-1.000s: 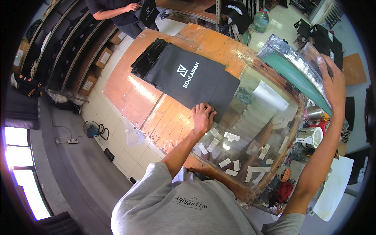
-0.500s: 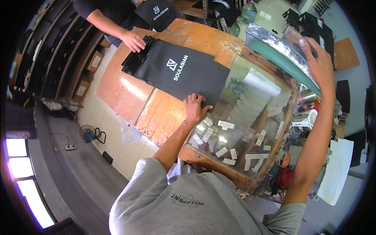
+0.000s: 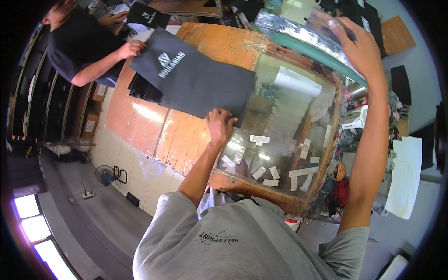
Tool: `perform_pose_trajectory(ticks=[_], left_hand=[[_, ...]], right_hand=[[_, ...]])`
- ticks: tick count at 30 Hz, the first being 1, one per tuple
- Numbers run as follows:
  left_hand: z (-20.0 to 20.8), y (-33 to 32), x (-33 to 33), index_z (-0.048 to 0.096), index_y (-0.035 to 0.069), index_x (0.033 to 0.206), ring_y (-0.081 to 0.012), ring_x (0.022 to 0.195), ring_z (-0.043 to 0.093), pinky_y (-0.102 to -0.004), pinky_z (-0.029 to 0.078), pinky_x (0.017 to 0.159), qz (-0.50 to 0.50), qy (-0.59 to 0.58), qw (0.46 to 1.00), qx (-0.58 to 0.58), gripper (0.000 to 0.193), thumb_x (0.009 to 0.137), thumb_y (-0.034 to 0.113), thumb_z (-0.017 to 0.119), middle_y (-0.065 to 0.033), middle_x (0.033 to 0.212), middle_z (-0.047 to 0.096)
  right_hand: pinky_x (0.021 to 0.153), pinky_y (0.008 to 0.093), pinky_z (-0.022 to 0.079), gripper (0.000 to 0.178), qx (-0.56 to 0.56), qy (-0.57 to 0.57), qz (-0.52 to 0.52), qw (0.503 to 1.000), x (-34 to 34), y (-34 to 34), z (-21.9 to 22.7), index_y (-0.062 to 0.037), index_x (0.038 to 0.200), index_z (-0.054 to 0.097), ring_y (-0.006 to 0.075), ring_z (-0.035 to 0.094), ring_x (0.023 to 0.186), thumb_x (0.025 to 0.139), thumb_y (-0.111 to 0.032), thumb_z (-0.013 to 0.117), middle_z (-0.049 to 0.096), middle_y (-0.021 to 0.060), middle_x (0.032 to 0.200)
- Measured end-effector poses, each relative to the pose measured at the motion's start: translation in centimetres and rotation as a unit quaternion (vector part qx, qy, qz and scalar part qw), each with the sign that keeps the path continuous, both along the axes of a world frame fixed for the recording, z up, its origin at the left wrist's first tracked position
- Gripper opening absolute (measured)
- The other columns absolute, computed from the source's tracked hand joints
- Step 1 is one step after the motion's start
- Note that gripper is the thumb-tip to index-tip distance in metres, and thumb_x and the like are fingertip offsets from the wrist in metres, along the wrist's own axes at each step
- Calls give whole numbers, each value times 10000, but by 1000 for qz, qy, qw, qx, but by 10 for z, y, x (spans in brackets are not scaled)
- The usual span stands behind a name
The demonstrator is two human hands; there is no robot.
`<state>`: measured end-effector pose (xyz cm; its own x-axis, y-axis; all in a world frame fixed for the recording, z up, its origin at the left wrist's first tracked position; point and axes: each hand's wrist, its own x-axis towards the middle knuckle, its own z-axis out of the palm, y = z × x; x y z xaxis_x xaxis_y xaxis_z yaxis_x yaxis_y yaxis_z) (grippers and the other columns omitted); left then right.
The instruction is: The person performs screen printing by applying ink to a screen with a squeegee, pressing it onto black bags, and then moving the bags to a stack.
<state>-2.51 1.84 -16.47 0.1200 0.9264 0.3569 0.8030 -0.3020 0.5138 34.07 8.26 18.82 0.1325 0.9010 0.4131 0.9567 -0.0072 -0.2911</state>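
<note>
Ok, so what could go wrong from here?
The black printed sheet could skew or crease, with the left hand on its near edge and a co-worker's hand at its far end. The green frame beside the right hand might drop if left unsupported.

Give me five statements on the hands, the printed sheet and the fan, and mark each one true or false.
1. The left hand touches the black sheet. True.
2. Both of the wearer's hands lie on that sheet. False: the right hand is up at the tilted frame with a green panel.
3. A co-worker's hand is at the sheet's far end. True.
4. The sheet's print is red. False: it is white.
5. The fan stands left of the table. True.
</note>
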Motion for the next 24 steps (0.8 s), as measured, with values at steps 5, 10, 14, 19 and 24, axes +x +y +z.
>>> perform_pose_trajectory(ticks=[5, 10, 14, 19, 24], left_hand=[[12, 22, -5, 757, 114, 819, -265, 1014, 605, -491, 367, 957, 48, -54, 981, -180, 190, 789, 275, 854, -67, 973, 661], [40, 42, -8, 785, 117, 913, -337, 1349, 494, -653, 214, 1165, 6, -225, 947, -230, 263, 828, 361, 834, -161, 1338, 638], [35, 28, 28, 708, 146, 1237, -428, 1576, 140, -781, -8, 1158, -108, 61, 966, -227, 401, 930, 404, 706, -218, 1628, 371], [2, 8, 98, 449, 195, 1569, -461, 1571, 111, -760, 14, 1174, -159, 178, 966, -101, 593, 1029, 432, 515, -209, 1679, 258], [-14, -25, 182, 405, 182, 1594, -462, 1571, 115, -739, 47, 1191, -276, 151, 948, -55, 634, 1023, 422, 537, -225, 1689, 215]], right_hand=[[972, 411, 504, 524, -16, 3, 11, 1000, -4, -4, 0, -149, 1295, 699, 380, 684, 1095, 995, -557, 568, 733, 185, 1174], [821, 458, 519, 454, 14, -7, 11, 1000, -15, -9, 16, -44, 1042, 727, 384, 693, 914, 983, -475, 597, 722, 221, 940], [782, 509, 514, 434, -28, 26, -5, 999, -19, -14, 29, -33, 951, 728, 453, 675, 899, 959, -453, 618, 708, 261, 912], [856, 511, 539, 412, -9, 1, 13, 1000, -12, -12, 24, -36, 1000, 730, 437, 693, 970, 955, -422, 593, 727, 252, 980], [827, 484, 573, 442, -65, 12, 29, 997, -5, -8, 26, 39, 991, 722, 348, 721, 948, 957, -379, 580, 737, 241, 962]])
